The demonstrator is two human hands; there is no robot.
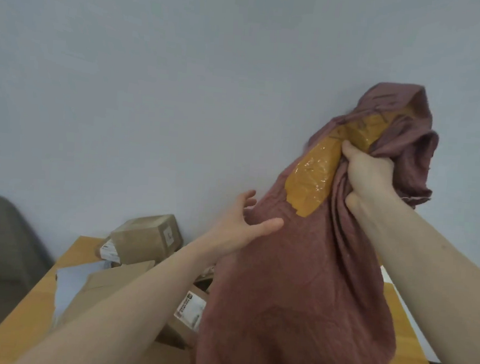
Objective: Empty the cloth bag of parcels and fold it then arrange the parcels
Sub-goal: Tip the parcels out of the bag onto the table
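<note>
From the head camera, the cloth bag (pixel 297 285) is held up in the air over the table (pixel 25 317), its long axis running from about 7 o'clock low in the view up to 1 o'clock, where bunched fabric folds over. The right hand (pixel 372 177) is clenched around a gathered fistful of that cloth near the top, with its thumb pressing against a yellow taped parcel (pixel 313 175) that shows through a gap in the fabric. That parcel lies long and slanted along the same axis as the bag, sitting at roughly 9 to 10 o'clock from the right hand and touching it. The left hand (pixel 244 227) is spread wide, fingers apart and thumb stretched across the cloth, cupping the bag's side at about 7 o'clock from the parcel; it holds nothing in a closed grip. The right hand is clearly the nearer one to the parcel, so shaking or sliding it out probably falls to that hand, while the left steadies. Down at 8 o'clock, several cardboard boxes (pixel 144 237) and a white mailer (pixel 69 283) already lie heaped on the table.
</note>
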